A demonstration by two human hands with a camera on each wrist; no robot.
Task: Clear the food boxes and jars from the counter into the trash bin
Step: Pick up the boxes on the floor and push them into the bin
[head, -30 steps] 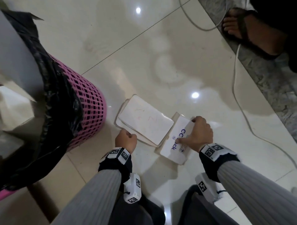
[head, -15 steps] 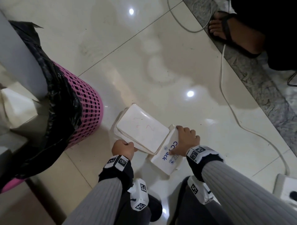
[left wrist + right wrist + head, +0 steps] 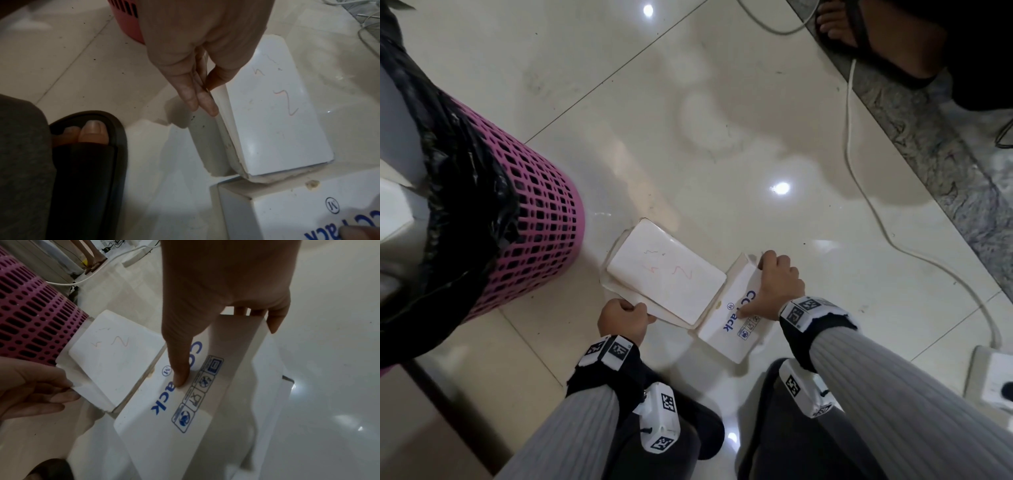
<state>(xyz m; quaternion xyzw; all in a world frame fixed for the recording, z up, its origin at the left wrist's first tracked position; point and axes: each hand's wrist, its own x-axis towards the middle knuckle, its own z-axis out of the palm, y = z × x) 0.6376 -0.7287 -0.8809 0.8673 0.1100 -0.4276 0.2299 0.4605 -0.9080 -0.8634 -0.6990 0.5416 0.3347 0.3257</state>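
Note:
Two white food boxes lie on the tiled floor beside a pink mesh trash bin [image 3: 534, 233] lined with a black bag. The plain box [image 3: 666, 274] [image 3: 273, 113] [image 3: 111, 353] has faint scribbles on its lid. My left hand [image 3: 625, 317] [image 3: 201, 91] [image 3: 35, 386] pinches its near edge between thumb and fingers. The second box [image 3: 736, 318] [image 3: 185, 402] [image 3: 298, 211] carries blue print, and its near end is lifted off the floor. My right hand [image 3: 779, 286] [image 3: 226, 321] grips it, thumb on the printed lid and fingers curled over the far edge.
A white cable [image 3: 859, 192] runs across the floor to a power strip [image 3: 993, 377] at the right. Another person's sandalled foot [image 3: 859, 31] stands on the grey stone strip at top right. My own sandalled foot [image 3: 88, 146] is just left of the boxes.
Both hands have closed on the boxes and drawn them a little nearer to me. The printed box has tilted up in my right hand. The view has shifted right, bringing in the power strip.

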